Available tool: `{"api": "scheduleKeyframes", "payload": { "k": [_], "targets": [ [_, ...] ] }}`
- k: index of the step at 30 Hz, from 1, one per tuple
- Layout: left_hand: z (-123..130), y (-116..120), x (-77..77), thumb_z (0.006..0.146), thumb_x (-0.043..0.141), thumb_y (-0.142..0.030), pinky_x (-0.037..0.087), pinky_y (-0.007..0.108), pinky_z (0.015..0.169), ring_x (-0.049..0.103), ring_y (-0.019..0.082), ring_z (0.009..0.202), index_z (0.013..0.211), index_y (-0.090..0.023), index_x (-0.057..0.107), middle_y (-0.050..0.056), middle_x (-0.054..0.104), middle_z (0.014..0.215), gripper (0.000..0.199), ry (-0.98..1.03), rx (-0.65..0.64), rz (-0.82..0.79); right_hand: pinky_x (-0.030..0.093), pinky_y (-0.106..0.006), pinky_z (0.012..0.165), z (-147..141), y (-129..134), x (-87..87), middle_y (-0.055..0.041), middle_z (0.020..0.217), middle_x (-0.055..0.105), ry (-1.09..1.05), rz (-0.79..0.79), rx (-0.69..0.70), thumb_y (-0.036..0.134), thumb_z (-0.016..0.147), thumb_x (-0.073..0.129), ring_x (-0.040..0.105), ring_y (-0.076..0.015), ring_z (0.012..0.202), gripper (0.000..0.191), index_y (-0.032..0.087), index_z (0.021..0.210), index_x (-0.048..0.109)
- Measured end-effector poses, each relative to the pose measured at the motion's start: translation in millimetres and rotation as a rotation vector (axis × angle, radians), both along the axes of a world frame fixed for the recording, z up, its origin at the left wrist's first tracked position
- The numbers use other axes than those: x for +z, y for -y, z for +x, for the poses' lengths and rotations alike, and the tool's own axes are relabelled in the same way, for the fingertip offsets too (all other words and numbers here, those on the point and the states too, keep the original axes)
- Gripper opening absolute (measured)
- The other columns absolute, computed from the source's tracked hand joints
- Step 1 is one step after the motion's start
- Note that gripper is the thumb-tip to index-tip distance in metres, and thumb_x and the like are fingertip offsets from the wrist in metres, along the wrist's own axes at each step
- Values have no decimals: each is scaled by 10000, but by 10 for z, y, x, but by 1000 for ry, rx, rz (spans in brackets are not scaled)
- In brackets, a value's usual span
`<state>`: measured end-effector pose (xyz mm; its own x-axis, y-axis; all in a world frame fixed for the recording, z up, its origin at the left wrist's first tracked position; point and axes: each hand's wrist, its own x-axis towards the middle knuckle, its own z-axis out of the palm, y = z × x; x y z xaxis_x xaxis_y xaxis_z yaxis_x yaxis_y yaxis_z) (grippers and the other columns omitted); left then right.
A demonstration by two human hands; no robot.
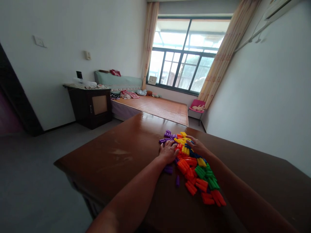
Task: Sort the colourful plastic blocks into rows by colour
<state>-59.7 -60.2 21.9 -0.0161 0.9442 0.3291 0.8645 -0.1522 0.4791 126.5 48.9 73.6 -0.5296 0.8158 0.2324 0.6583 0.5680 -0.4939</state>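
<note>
Colourful plastic pieces lie in a heap on the brown table. Purple pieces are at the far left of the heap, and yellow ones lie near its far end. Orange-red pieces fill the middle and near end, beside green pieces on the right. My left hand rests on the heap's left side with its fingers spread, over purple and orange pieces. On the other side, my right hand touches yellow and blue pieces, its fingers apart.
One purple piece lies apart near the heap. Beyond the table stand a bed, a dark cabinet and a pink chair. A window with curtains is behind them.
</note>
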Motion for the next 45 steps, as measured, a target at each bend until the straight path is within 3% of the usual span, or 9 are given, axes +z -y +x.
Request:
{"api": "scheduleKeyframes", "payload": {
  "k": [2, 5, 11, 15, 21, 26, 31, 39, 45],
  "targets": [
    [-3, 17, 7, 926, 423, -446, 256, 616, 1089, 342, 300, 1347, 1272, -285, 538, 66, 455, 1436, 399, 12, 16, 25, 418, -406, 1040, 31, 92, 119, -65, 1279, 619, -65, -3, 23, 589, 884, 369, 524, -264, 1238, 554, 259, 1282, 570],
    [12, 33, 17, 933, 427, -438, 273, 575, 1101, 359, 279, 1339, 1263, -294, 550, 48, 474, 1419, 381, 14, 3, 103, 381, -422, 1076, 445, 122, 116, -68, 1309, 597, -140, 40, -34, 633, 884, 313, 496, -269, 1268, 613, 252, 1299, 556],
    [29, 31, 141, 953, 424, -375, 294, 462, 1125, 407, 229, 1317, 1198, -271, 614, 40, 540, 1363, 326, 3, -125, 315, 351, -484, 1093, 1877, 87, -569, -145, 1308, 588, -123, -13, -286, 698, 845, 295, 516, -322, 1245, 723, 178, 1256, 583],
    [89, -1, 290, 970, 386, -359, 344, 406, 1105, 489, 202, 1245, 1148, -233, 652, 64, 604, 1281, 344, 66, -264, 380, 382, -473, 1070, 2300, 298, -830, -148, 1336, 565, -140, -36, -388, 666, 878, 260, 516, -308, 1247, 724, 165, 1333, 517],
    [685, 328, 516, 943, 451, -454, 348, 389, 1078, 488, 214, 1247, 1143, -269, 654, 38, 636, 1239, 340, -123, -658, 267, 371, -441, 1083, 2152, 545, -734, -123, 1405, 503, -74, 17, -177, 652, 824, 457, 467, -297, 1289, 752, 198, 1423, 423],
    [1212, 732, 421, 833, 544, -619, 274, 458, 1096, 312, 270, 1379, 1284, -308, 540, 21, 480, 1429, 549, -433, -913, 191, 386, -450, 1072, 2084, 640, -747, -103, 1438, 472, -10, 121, -49, 603, 756, 604, 444, -304, 1306, 786, 236, 1428, 425],
    [1250, 649, 245, 893, 510, -525, 302, 468, 1045, 345, 268, 1337, 1264, -293, 535, 51, 517, 1370, 438, -553, -847, 250, 415, -495, 1026, 1986, 681, -826, -66, 1381, 538, 86, 222, -118, 566, 802, 556, 473, -298, 1278, 628, 321, 1377, 489],
    [1093, 545, 272, 923, 481, -371, 407, 380, 903, 504, 225, 1110, 1129, -274, 583, 63, 539, 1205, 249, -531, -708, 240, 440, -413, 992, 1534, 500, -720, -82, 1353, 518, 31, 268, -58, 397, 777, 579, 523, -260, 1200, 558, 289, 1322, 532],
    [900, 503, 197, 920, 496, -382, 465, 331, 848, 520, 209, 1066, 1127, -287, 588, 48, 537, 1182, 246, -413, -645, 209, 510, -330, 745, 940, 405, -547, -81, 1091, 600, -62, 144, -109, 384, 730, 601, 634, -197, 827, 282, 213, 934, 693]
  ]
}}
